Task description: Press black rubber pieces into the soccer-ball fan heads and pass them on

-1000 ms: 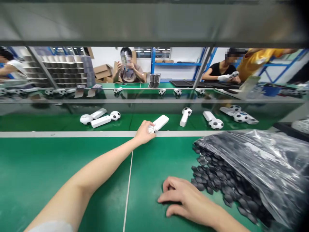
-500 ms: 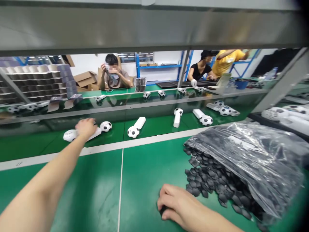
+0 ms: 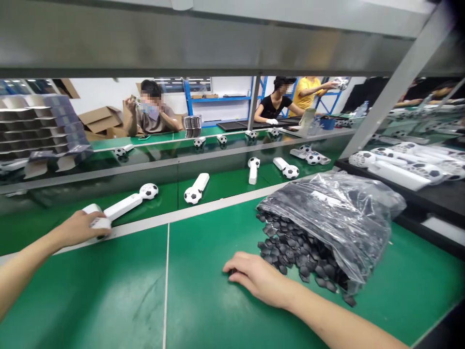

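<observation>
Left hand point(image 3: 78, 229) closed over a white rounded piece point(image 3: 99, 223) at the white edge strip point(image 3: 218, 207), touching a white handle point(image 3: 121, 207) that ends in a football-patterned ball point(image 3: 148, 191). Right hand point(image 3: 257, 278) cupped on the green mat point(image 3: 119, 291), fingertips just beside a spill of black pentagonal pieces point(image 3: 290, 252) running from a clear plastic bag point(image 3: 337, 218); whether it grips one cannot be told. Further white-handled ball units point(image 3: 192, 189) lie on the green shelf beyond; a seated co-worker point(image 3: 152, 114) works farther off
</observation>
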Motion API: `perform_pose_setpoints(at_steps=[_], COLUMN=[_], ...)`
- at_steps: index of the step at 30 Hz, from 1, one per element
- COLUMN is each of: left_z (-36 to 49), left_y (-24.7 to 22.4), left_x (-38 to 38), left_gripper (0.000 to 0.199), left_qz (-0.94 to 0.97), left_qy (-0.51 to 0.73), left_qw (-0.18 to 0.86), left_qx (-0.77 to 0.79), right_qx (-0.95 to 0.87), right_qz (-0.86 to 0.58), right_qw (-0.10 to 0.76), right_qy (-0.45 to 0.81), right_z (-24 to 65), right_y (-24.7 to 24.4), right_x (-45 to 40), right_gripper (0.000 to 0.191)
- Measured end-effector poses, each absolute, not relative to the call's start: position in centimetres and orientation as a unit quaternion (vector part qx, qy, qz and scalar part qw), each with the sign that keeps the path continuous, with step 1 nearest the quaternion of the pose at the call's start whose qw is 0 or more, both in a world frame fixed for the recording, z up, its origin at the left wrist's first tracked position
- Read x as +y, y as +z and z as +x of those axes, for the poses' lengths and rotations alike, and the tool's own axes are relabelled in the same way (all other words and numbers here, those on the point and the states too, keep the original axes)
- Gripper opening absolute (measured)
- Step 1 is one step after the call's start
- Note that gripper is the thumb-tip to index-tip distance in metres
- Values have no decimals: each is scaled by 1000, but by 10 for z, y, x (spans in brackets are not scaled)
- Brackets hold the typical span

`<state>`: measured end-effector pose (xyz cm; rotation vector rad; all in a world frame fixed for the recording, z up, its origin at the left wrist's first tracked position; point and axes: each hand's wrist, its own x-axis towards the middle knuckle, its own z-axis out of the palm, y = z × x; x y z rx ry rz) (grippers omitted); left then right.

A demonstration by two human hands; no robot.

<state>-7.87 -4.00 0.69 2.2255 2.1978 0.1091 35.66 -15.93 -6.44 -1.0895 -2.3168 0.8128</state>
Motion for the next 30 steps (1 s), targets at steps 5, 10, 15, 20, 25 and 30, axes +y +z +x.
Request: perform_pose_setpoints(at_steps=[5, 10, 15, 20, 25, 30], left_z=[-23, 65, 134, 172, 174, 172], left_y=[0, -6, -25, -32, -34, -38], left_x=[-78, -109, -118, -126, -132, -132], left_gripper=[42, 51, 62, 79, 69, 69], left_qz=[794, 854, 855, 846, 844, 833], left_qy=[25, 30, 79, 94, 96, 95], left_qw=[101, 93, 155, 181, 211, 226], left_qx=[599, 512, 489, 492, 484, 496], right_qx=[-848, -830, -814, -729, -741, -760], right_qz=[-375, -400, -415, -476, -464, -445], right_qw=[280, 304, 336, 404, 452, 421], right_qy=[251, 242, 228, 281, 176, 217], right_z=[357, 361, 372, 385, 391, 387], right_y=[-63, -63, -66, -64, -52, -50], right_x=[-162, -158, -151, -143, -140, -144], right_gripper=[13, 19, 16, 12, 10, 15])
